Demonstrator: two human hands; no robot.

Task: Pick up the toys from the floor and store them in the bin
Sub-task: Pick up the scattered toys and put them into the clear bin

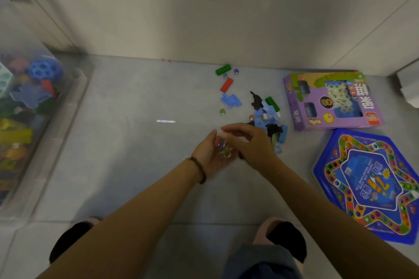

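My left hand (209, 154) is cupped palm up above the floor and holds several glass marbles (223, 148). My right hand (251, 142) hovers right beside it, fingers loosely bent over the marbles; I cannot tell whether it pinches one. Loose toys lie on the floor beyond: a green block (223, 69), a red block (226, 84), a blue foam piece (231, 100), stray marbles (222, 111) and a heap of blue and black foam pieces (269, 118). The clear plastic bin (68, 118) stands at the left, full of toys.
A purple game box (326, 102) lies at the right by the wall, with a blue star-shaped game board (371, 183) in front of it. My feet in slippers (278, 238) are at the bottom. A wall (204, 7) bounds the far side.
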